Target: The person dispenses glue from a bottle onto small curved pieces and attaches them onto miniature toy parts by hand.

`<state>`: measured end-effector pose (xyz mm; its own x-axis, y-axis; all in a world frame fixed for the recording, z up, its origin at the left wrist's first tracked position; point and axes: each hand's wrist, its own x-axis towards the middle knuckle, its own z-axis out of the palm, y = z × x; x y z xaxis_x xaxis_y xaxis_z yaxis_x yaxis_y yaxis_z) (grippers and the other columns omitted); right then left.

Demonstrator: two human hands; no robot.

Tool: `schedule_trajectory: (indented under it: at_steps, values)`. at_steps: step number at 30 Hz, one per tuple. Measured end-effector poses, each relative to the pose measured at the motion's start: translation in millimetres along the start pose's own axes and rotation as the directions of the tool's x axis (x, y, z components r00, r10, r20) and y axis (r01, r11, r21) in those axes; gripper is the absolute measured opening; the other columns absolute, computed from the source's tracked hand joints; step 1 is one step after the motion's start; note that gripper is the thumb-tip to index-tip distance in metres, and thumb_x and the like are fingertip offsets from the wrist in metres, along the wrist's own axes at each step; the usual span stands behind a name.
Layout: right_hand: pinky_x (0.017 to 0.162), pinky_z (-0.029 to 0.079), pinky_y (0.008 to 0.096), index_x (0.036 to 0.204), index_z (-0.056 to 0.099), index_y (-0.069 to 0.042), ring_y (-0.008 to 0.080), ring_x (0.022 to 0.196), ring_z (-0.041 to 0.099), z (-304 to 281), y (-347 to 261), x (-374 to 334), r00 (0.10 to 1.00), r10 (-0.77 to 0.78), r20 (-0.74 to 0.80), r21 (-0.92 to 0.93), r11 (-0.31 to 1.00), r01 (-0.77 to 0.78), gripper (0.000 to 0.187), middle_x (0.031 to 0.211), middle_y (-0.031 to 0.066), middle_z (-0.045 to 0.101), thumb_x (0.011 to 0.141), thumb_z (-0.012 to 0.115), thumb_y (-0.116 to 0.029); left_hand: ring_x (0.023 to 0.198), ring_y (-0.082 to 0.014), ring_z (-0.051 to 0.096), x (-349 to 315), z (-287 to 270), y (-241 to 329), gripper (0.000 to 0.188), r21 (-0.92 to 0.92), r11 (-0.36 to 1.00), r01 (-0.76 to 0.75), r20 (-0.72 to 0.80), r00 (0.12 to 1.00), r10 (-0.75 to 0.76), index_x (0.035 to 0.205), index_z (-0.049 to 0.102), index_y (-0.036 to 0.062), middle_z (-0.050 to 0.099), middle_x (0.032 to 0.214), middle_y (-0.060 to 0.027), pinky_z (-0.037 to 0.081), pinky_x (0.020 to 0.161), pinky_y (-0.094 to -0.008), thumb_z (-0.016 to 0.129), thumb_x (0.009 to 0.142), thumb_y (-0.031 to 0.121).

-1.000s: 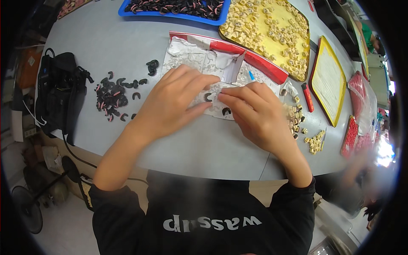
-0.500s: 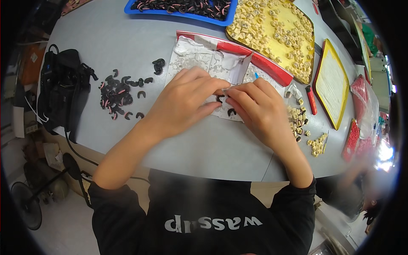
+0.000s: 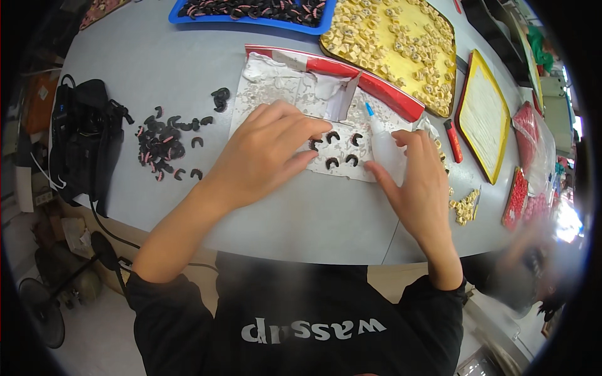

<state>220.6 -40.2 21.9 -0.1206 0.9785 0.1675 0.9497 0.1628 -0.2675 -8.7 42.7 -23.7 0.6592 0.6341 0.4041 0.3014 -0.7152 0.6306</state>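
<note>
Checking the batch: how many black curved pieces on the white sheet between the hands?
4 visible black curved pieces on the white sheet: two upper, two lower, beside the left hand fingertips. More may hide under that hand.

A black bag (image 3: pixel 84 141) lay at the left of the grey table (image 3: pixel 301 213). A blue tray (image 3: pixel 251 12) and a yellow tray (image 3: pixel 395 44) of small pieces stood at the far edge, a red-handled tool (image 3: pixel 454 139) near them
</note>
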Motion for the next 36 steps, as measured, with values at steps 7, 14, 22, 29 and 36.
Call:
schedule_trajectory:
  at_steps: [7,14,22,29,36]
  values:
    - [0.066,0.048,0.0344,0.106,0.053,-0.001,0.0273,0.083,0.057,4,-2,-7,0.974,0.223,0.044,0.205,0.952,-0.227,0.039,0.091,0.0125,0.054,0.075,0.075,-0.012,0.088,-0.0226,0.057,1,0,0,0.041,-0.026,1.000,0.010,0.007,1.000,-0.010,0.108,0.061,0.0052,0.066,0.089,-0.0033,0.047,0.076,-0.0328,0.074,0.069,0.000]
    - [0.075,0.052,0.0258,0.113,0.052,0.003,0.0171,0.101,0.059,-24,35,-23,0.903,0.404,0.146,0.791,0.501,-0.352,0.038,0.115,0.0095,0.054,0.079,0.070,0.000,0.090,-0.0202,0.062,-2,0,0,0.048,-0.075,0.997,0.037,-0.001,0.999,-0.037,0.115,0.055,0.0049,0.067,0.090,-0.0055,0.048,0.078,-0.0318,0.074,0.071,-0.001]
    - [0.071,0.053,0.0162,0.137,0.029,0.006,0.0149,0.080,0.051,-25,50,22,0.894,0.374,0.245,0.829,-0.559,0.007,0.055,0.128,0.0269,0.043,0.100,0.046,-0.030,0.088,-0.0195,0.063,-4,3,-1,0.049,-0.098,0.992,0.078,-0.015,0.997,-0.080,0.115,0.054,0.0045,0.066,0.090,-0.0066,0.049,0.076,-0.0312,0.074,0.071,-0.002]
    - [0.039,0.030,0.0118,0.111,0.053,0.002,0.0000,0.044,0.031,8,30,39,0.915,0.322,0.244,0.808,-0.588,-0.008,0.051,0.092,0.0121,0.062,0.096,0.049,-0.046,0.088,-0.0218,0.057,-4,6,-2,0.047,-0.113,0.990,0.085,-0.020,0.996,-0.087,0.115,0.055,0.0073,0.066,0.088,-0.0011,0.045,0.078,-0.0343,0.072,0.071,0.004]
    - [0.046,0.028,0.0161,0.114,0.049,-0.002,0.0016,0.048,0.028,36,12,30,0.833,0.453,0.316,0.871,-0.487,-0.066,0.048,0.091,0.0064,0.058,0.095,0.050,-0.046,0.089,-0.0215,0.058,0,4,0,0.048,-0.115,0.988,0.105,-0.013,0.994,-0.107,0.113,0.055,0.0049,0.068,0.091,-0.0051,0.047,0.077,-0.0320,0.075,0.069,-0.002]
